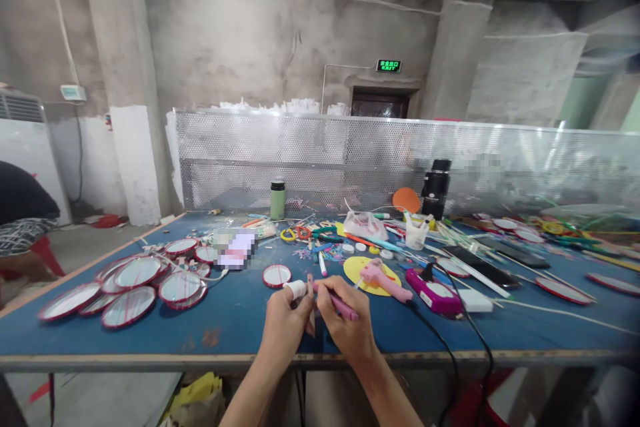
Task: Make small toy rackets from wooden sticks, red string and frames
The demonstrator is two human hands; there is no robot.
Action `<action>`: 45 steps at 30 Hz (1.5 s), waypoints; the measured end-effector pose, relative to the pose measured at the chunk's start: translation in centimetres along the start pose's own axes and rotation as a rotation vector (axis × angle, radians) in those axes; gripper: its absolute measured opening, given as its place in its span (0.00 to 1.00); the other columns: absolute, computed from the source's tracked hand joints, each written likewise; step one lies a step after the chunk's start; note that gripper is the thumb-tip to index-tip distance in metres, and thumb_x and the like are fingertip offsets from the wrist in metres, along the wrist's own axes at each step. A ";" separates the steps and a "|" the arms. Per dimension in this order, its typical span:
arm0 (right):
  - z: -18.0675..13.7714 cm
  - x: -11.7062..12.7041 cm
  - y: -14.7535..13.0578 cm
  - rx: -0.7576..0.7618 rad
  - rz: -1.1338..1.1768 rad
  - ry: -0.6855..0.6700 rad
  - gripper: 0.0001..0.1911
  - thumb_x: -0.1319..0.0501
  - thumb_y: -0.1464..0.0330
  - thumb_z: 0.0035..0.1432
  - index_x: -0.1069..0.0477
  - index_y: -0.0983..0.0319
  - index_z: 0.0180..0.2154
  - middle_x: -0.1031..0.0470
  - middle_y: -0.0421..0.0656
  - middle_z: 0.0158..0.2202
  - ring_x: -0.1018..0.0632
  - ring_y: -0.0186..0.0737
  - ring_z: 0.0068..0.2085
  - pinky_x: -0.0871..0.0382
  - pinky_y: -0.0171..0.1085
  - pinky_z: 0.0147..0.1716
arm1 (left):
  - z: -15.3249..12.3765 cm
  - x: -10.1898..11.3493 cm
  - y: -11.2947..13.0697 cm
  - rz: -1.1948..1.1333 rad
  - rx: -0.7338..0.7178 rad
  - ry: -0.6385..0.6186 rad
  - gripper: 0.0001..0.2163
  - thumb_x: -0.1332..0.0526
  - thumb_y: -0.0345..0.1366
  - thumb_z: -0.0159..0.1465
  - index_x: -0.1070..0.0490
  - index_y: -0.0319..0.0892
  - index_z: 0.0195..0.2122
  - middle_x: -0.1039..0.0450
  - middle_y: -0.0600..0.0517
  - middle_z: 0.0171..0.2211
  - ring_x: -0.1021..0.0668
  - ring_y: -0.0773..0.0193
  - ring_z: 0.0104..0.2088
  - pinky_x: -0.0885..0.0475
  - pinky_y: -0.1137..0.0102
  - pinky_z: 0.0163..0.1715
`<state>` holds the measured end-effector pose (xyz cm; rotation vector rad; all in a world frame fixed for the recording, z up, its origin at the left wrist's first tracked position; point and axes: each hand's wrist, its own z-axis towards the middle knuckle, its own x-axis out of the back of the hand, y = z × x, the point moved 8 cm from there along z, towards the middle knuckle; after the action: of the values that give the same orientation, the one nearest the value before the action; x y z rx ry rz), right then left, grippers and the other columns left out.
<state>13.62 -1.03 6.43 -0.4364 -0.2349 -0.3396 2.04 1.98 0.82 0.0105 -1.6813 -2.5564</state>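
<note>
My right hand (347, 323) is closed round a pink marker pen (344, 305), its tip end pointing at my left hand. Fingers of my left hand (286, 323) are pinched together on a small, thin tan piece whose kind I cannot make out. A white wrapping (296, 289) covers one left finger. Both hands meet just above the table's front part. Just beyond them lie a round red-rimmed disc (277, 275) and a white pen with a pink end (323, 265). Right of my right hand, a pink glue gun (387, 283) rests on a yellow disc (354, 268).
Many red-rimmed discs (129, 307) are piled on the blue table (225, 333) at left, near a phone (239, 250). A green bottle (277, 200) and a black flask (437, 188) stand behind. A purple box (434, 293) with black cables sits right. A person (23, 213) sits far left.
</note>
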 end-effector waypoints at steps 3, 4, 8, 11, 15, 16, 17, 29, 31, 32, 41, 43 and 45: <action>-0.1 -0.1 -0.1 0.004 0.006 -0.009 0.08 0.44 0.72 0.63 0.28 0.62 0.32 0.23 0.41 0.28 0.23 0.35 0.28 0.32 0.32 0.31 | 0.0 0.0 0.0 0.003 -0.002 -0.002 0.14 0.41 0.44 0.62 0.32 0.40 0.24 0.34 0.57 0.13 0.30 0.68 0.14 0.38 0.77 0.17; -0.1 0.0 -0.1 0.001 0.004 -0.004 0.08 0.44 0.72 0.63 0.28 0.62 0.32 0.24 0.41 0.28 0.24 0.35 0.28 0.32 0.32 0.30 | 0.0 0.0 0.0 0.000 0.000 -0.003 0.14 0.42 0.44 0.62 0.32 0.40 0.24 0.34 0.57 0.13 0.30 0.68 0.14 0.38 0.76 0.17; -0.1 0.2 0.1 -0.017 -0.007 0.023 0.09 0.44 0.72 0.64 0.28 0.63 0.31 0.25 0.41 0.27 0.24 0.34 0.27 0.32 0.32 0.30 | -0.1 0.0 0.0 -0.006 0.011 0.001 0.13 0.41 0.42 0.62 0.31 0.40 0.25 0.34 0.57 0.12 0.30 0.68 0.14 0.38 0.77 0.17; -0.1 0.2 0.1 -0.012 -0.004 0.017 0.09 0.44 0.72 0.64 0.28 0.63 0.31 0.25 0.41 0.27 0.24 0.34 0.27 0.32 0.32 0.30 | -0.2 0.0 0.0 -0.024 0.015 -0.002 0.12 0.41 0.42 0.61 0.31 0.40 0.25 0.34 0.57 0.13 0.30 0.68 0.14 0.38 0.77 0.16; -0.2 0.1 0.2 -0.009 0.002 0.009 0.09 0.44 0.72 0.64 0.28 0.62 0.32 0.24 0.41 0.27 0.24 0.34 0.27 0.32 0.32 0.30 | -0.1 0.1 0.0 -0.014 0.011 -0.005 0.12 0.41 0.42 0.62 0.30 0.40 0.26 0.34 0.57 0.13 0.30 0.68 0.14 0.37 0.77 0.17; -0.2 0.2 0.3 -0.014 -0.001 0.016 0.09 0.44 0.72 0.64 0.28 0.62 0.32 0.24 0.41 0.27 0.24 0.34 0.27 0.32 0.32 0.30 | -0.1 0.1 0.0 -0.010 0.011 -0.005 0.12 0.41 0.42 0.62 0.30 0.39 0.26 0.34 0.57 0.13 0.30 0.68 0.14 0.37 0.77 0.17; -0.2 0.3 0.3 -0.018 -0.005 0.026 0.09 0.44 0.72 0.64 0.28 0.62 0.32 0.24 0.41 0.27 0.24 0.34 0.27 0.32 0.32 0.30 | -0.1 0.1 0.0 -0.005 0.012 -0.003 0.12 0.41 0.42 0.62 0.30 0.39 0.26 0.34 0.57 0.13 0.29 0.68 0.14 0.37 0.76 0.17; 0.1 0.3 -0.1 0.002 -0.010 0.036 0.09 0.44 0.72 0.64 0.28 0.62 0.32 0.23 0.41 0.28 0.23 0.35 0.29 0.31 0.32 0.31 | -0.1 0.0 -0.2 -0.003 0.009 -0.007 0.13 0.41 0.43 0.62 0.31 0.40 0.25 0.34 0.57 0.13 0.29 0.67 0.14 0.36 0.75 0.17; 0.0 0.4 -0.1 -0.001 -0.019 0.060 0.09 0.44 0.72 0.64 0.28 0.62 0.32 0.23 0.41 0.29 0.22 0.34 0.30 0.30 0.31 0.31 | 0.0 0.0 -0.3 -0.001 0.015 -0.005 0.14 0.41 0.44 0.62 0.31 0.40 0.25 0.34 0.57 0.13 0.29 0.66 0.14 0.36 0.75 0.17; 0.0 0.4 -0.1 0.001 -0.017 0.060 0.08 0.44 0.72 0.64 0.28 0.62 0.32 0.23 0.41 0.29 0.22 0.34 0.29 0.30 0.31 0.31 | 0.0 0.0 -0.4 -0.003 0.015 -0.006 0.14 0.41 0.44 0.62 0.31 0.40 0.25 0.35 0.57 0.13 0.29 0.67 0.14 0.37 0.75 0.17; 0.1 0.4 -0.1 -0.009 -0.022 0.060 0.08 0.45 0.71 0.64 0.28 0.61 0.33 0.24 0.40 0.28 0.24 0.35 0.28 0.30 0.32 0.30 | -0.1 0.1 -0.2 -0.002 0.006 -0.005 0.13 0.41 0.42 0.62 0.32 0.41 0.24 0.35 0.57 0.13 0.30 0.68 0.15 0.38 0.76 0.18; 0.1 0.2 -0.2 0.006 0.000 0.032 0.08 0.45 0.71 0.64 0.28 0.61 0.34 0.24 0.41 0.29 0.23 0.35 0.28 0.29 0.33 0.31 | -0.1 0.1 -0.2 -0.008 0.011 -0.011 0.12 0.41 0.42 0.62 0.31 0.40 0.25 0.34 0.57 0.13 0.30 0.67 0.15 0.37 0.76 0.18; 0.1 0.1 -0.2 0.005 0.003 0.020 0.08 0.45 0.71 0.64 0.28 0.61 0.35 0.23 0.41 0.29 0.23 0.35 0.29 0.29 0.33 0.31 | 0.0 0.0 -0.2 -0.015 0.012 -0.020 0.12 0.41 0.42 0.62 0.31 0.40 0.26 0.34 0.57 0.14 0.29 0.67 0.15 0.37 0.76 0.18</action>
<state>13.56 -1.19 6.66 -0.4282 -0.2160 -0.3407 2.07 2.01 0.66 -0.0008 -1.7107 -2.5655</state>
